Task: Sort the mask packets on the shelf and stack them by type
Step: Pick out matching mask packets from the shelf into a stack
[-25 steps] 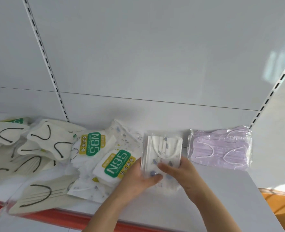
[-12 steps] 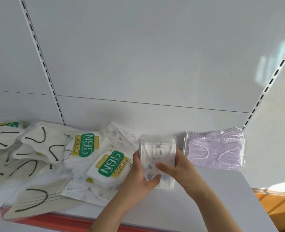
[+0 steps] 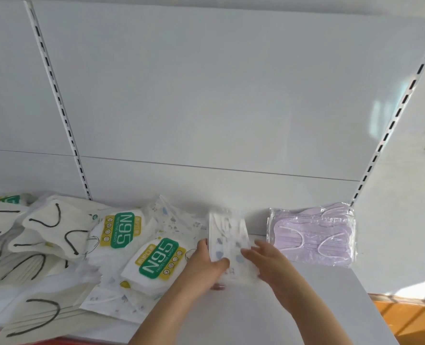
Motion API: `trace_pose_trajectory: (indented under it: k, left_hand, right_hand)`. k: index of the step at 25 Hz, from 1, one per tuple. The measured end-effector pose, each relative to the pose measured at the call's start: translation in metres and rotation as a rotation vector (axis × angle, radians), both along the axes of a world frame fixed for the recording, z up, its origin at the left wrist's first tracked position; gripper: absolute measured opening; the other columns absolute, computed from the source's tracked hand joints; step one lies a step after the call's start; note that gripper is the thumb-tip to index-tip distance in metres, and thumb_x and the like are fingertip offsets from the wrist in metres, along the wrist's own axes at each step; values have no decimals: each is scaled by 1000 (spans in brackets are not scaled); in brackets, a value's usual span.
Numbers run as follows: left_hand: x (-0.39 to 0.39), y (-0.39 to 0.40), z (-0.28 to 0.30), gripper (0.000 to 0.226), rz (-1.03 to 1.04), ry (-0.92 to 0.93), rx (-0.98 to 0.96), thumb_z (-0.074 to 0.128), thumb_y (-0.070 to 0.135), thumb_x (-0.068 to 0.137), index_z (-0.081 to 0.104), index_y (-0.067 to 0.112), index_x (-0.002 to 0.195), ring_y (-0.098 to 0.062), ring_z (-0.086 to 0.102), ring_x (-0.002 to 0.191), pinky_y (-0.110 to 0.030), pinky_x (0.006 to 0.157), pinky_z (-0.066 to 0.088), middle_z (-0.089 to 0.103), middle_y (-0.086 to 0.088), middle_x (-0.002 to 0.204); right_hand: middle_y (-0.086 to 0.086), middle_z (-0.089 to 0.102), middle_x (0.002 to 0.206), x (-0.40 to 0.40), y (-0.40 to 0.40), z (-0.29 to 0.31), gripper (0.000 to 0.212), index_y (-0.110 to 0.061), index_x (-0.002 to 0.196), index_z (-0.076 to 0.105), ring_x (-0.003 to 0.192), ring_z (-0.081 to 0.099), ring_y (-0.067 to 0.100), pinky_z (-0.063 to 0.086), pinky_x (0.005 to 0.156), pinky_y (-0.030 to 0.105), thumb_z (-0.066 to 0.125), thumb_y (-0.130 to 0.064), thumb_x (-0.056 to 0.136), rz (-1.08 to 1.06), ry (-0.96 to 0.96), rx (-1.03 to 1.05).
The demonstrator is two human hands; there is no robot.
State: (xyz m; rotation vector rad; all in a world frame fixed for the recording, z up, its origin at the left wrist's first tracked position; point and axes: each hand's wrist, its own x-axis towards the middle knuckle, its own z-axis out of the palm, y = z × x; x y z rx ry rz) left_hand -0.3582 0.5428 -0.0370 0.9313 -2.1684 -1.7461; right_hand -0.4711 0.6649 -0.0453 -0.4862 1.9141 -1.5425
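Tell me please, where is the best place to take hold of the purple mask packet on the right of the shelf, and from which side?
Probably by its front long edge, coming from the front. The purple mask packet lies flat on the shelf, back edge near the rear wall, and open shelf lies before it. A thumb above and fingers slid beneath could pinch the floppy plastic. The right hand is the nearer one.

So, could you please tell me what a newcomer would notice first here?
Probably both hands, left hand and right hand, holding a printed mask packet mid-shelf. Next, two green N95 packets in the jumble to its left, and the lilac mask stack lying apart on its right.
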Motion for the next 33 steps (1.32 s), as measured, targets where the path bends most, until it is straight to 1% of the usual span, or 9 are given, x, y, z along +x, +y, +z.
trace_pose_trajectory:
  k: [5,9,11,13,16,18,23,27,33]
  left_hand:
    - [-6,8,-2,54,-7,-130,-252,58,23,96,36,15,145,-13,52,116,-17,84,42,50,-1,142]
    - [7,7,-1,59,-27,-97,-323,54,28,97,32,27,153,-13,47,137,-24,107,37,45,10,150]
    - [23,0,5,42,82,-22,-439,51,29,97,51,35,139,-6,63,115,-27,100,50,63,13,132]
    - [39,-11,8,27,221,47,-647,49,33,96,62,38,120,-2,67,95,-29,86,55,71,16,107]
    - [53,-32,-7,58,41,-151,-994,35,60,89,45,39,142,-14,44,138,-41,116,33,48,9,148]
    - [63,-42,-19,75,-101,-398,-1043,32,69,85,22,40,154,-20,14,153,-51,124,7,20,3,165]
    - [99,-63,-29,68,-52,-407,-1059,48,62,90,28,39,151,-14,8,154,-51,123,-5,20,9,164]
    - [119,-78,-26,69,-38,-412,-1058,51,59,90,29,40,151,-12,3,154,-49,123,-10,19,12,164]
    - [104,-77,-6,74,11,-169,-713,56,66,88,30,38,152,0,20,148,-33,124,13,30,20,158]
  right_hand:
    - [3,61,124,12,-1,1,63,-21,114,59,119,56,20,42,102,35,63,-66,71,2,41,166]
    - [8,63,126,18,-4,28,40,-12,132,57,123,54,26,38,89,28,56,-33,98,-189,628,354]
    - [5,65,123,21,-19,39,34,-13,127,61,113,59,22,40,88,27,58,-26,96,-286,762,198]
    - [2,66,121,13,-54,41,33,-13,125,61,109,60,18,38,84,24,59,-26,95,-137,721,191]
    - [6,63,117,7,-114,34,36,-12,120,59,107,58,22,38,79,25,58,-38,95,127,655,380]
    - [10,59,91,12,-144,31,37,-6,104,57,86,57,23,38,66,29,58,-42,94,158,620,435]
    - [-1,49,66,24,-180,13,47,-12,69,42,67,51,17,41,60,28,68,-47,85,176,522,548]
    - [-1,38,58,25,-181,11,46,-15,61,37,54,36,16,24,51,30,76,-31,80,43,485,282]
    - [-2,63,67,12,-128,65,36,-3,78,62,62,57,18,45,65,35,75,-36,85,-68,293,-297]
